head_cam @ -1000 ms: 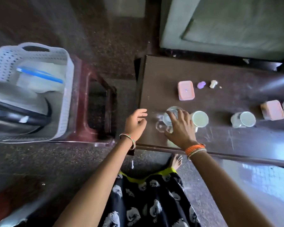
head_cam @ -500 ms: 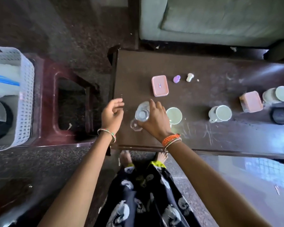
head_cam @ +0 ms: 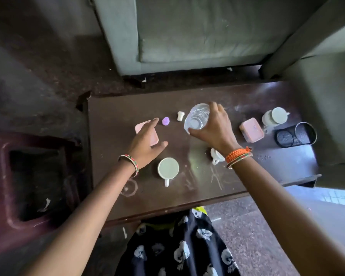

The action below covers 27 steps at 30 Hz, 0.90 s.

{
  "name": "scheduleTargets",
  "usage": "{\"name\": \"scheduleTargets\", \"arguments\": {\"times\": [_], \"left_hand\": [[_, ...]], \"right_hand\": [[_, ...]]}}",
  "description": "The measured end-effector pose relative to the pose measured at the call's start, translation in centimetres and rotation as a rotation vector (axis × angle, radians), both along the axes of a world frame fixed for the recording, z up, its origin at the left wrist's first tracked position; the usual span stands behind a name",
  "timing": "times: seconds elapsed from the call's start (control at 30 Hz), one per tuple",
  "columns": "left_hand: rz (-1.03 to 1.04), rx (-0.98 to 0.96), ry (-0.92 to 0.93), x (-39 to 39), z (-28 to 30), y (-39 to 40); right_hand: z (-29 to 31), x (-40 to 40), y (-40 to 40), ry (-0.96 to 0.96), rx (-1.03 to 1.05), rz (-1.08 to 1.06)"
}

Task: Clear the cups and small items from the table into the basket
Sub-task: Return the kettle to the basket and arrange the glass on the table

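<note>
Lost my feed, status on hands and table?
Right hand holding clear glass. Left hand open over pink box. Mug still on table.

dark brown table (head_cam: 247, 176); two pink boxes (head_cam: 251, 130); a purple bit (head_cam: 165, 121); white cups (head_cam: 168, 168); a clear glass (head_cam: 197, 118); black mesh holder (head_cam: 295, 134); orange wristband (head_cam: 238, 153); black skirt with white print (head_cam: 179, 250); grey-green sofa (head_cam: 187, 32).

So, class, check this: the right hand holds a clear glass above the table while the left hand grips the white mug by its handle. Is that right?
Not quite. In the head view the right hand does hold the clear glass, but the left hand is open and empty, hovering over a pink box. The white mug stands untouched on the table.
</note>
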<state>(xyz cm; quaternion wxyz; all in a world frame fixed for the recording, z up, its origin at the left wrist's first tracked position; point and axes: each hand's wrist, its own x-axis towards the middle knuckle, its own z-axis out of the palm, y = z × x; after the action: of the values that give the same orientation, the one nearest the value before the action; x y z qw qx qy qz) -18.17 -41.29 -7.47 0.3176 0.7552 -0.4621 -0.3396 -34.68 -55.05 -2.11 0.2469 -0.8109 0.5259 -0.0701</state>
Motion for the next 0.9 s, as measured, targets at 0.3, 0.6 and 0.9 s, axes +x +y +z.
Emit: {"name": "scheduleTargets", "arguments": {"times": [0.3,0.6,0.9], "left_hand": [[0.187,0.062,0.099,-5.4,-2.9,-10.2],[0.287,0.138,0.050,-7.1,-5.1,-12.9],[0.316,0.110,0.076,-6.1,-5.5,-12.3]], "right_hand": [[-5.4,-1.6,-12.5,-0.015,0.033,0.065],[-8.9,0.4,-14.9,0.007,0.102,0.254],[-9.8,0.5,-14.4,0.103,0.047,0.320]]}}
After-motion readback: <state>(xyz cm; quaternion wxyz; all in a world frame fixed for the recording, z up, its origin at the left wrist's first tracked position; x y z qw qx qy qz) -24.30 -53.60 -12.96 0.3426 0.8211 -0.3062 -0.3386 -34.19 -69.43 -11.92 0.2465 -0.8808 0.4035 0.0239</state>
